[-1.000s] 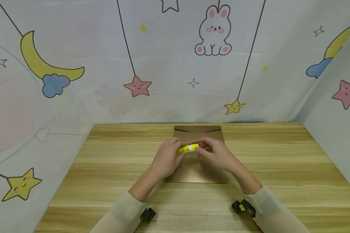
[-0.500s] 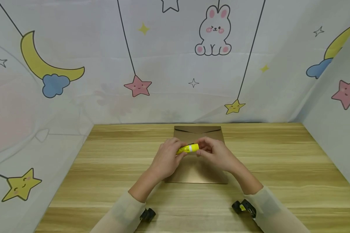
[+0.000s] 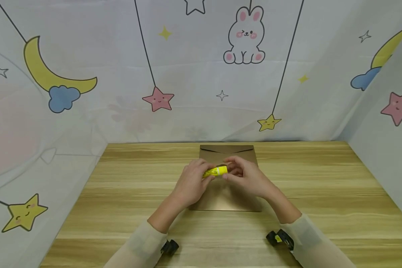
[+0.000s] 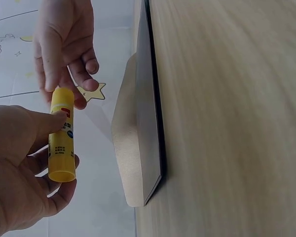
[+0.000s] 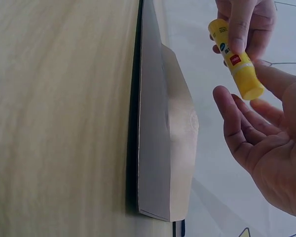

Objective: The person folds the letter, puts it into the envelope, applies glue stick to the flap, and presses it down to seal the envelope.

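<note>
A yellow glue stick (image 3: 214,171) with its cap on is held in the air above a brown envelope (image 3: 226,197). My left hand (image 3: 193,182) grips its barrel, with the thumb lying along the label in the left wrist view. At the capped end, my right hand (image 5: 271,138) has its fingers spread apart around the yellow cap (image 5: 248,84). The right thumb is close to the cap; whether it touches is unclear. Flat on the table lies the envelope, its pointed flap (image 4: 127,143) lifted a little in the wrist views.
A wood-grain table (image 3: 130,178) spreads under both arms. Behind it hangs a white cloth (image 3: 194,74) printed with stars, moons and a rabbit. Small black wrist cameras (image 3: 170,247) sit at the sleeves.
The right fingers have loosened and spread slightly at the cap, where they were closer to it before. The left hand and glue stick stay almost in place.
</note>
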Demonstrator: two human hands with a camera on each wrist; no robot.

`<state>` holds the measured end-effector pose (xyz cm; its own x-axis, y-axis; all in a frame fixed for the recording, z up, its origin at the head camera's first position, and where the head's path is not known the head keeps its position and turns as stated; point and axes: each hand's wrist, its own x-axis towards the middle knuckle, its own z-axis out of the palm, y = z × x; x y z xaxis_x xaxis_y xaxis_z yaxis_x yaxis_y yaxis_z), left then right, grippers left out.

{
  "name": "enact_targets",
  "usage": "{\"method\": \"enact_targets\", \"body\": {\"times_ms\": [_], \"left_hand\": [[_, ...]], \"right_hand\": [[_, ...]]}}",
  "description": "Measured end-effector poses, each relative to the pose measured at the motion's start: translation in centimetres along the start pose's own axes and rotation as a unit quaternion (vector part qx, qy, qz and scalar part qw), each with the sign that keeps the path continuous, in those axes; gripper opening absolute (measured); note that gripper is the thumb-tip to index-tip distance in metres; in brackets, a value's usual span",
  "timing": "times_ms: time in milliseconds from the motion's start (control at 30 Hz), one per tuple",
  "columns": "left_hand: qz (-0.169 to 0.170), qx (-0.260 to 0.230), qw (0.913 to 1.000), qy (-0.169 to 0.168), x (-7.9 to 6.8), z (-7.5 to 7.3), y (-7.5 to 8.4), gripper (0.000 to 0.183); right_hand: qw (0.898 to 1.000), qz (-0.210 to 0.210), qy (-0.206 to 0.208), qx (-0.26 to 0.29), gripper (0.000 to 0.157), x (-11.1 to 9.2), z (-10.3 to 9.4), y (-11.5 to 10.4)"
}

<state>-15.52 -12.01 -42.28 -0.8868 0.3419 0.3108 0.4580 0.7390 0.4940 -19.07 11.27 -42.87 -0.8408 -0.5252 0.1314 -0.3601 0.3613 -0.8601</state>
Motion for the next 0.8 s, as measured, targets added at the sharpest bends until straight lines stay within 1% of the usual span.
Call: {"method": "enact_targets", "body": {"times_ms": [67,233,300,467,633,700,800], "left_hand": [[-0.001,-0.001,1.0,-0.001,0.0,-0.02,0.01,0.027],[-0.003,-0.004,1.0,-0.005,0.02,-0.02,0.06,0.028],[-0.002,-0.006,1.0,-0.005,0.0,0.0,0.1,0.028],[-0.001,-0.011,0.9999,-0.006,-0.01,0.0,0.22,0.026],[-0.002,-0.012,0.9999,-0.008,-0.02,0.04,0.23,0.026],[-0.001,-0.011,0.9999,-0.008,0.0,0.04,0.19,0.026],[-0.001,-0.007,0.9999,-0.01,0.03,-0.07,0.12,0.027]], "right_hand": [[1.0,-0.012,0.002,0.002,0.045,-0.02,0.0,-0.04],[1.0,-0.03,0.003,0.007,0.031,0.02,0.08,-0.05],[1.0,-0.03,0.003,0.006,0.026,0.05,0.11,0.01],[1.0,-0.014,-0.009,0.005,0.022,0.1,0.09,0.12],[1.0,0.0,-0.024,-0.007,0.023,-0.02,0.0,0.04],[1.0,0.004,-0.024,-0.003,0.025,-0.02,0.0,0.02],[1.0,-0.006,-0.017,-0.001,0.036,-0.01,-0.01,0.0]]}}
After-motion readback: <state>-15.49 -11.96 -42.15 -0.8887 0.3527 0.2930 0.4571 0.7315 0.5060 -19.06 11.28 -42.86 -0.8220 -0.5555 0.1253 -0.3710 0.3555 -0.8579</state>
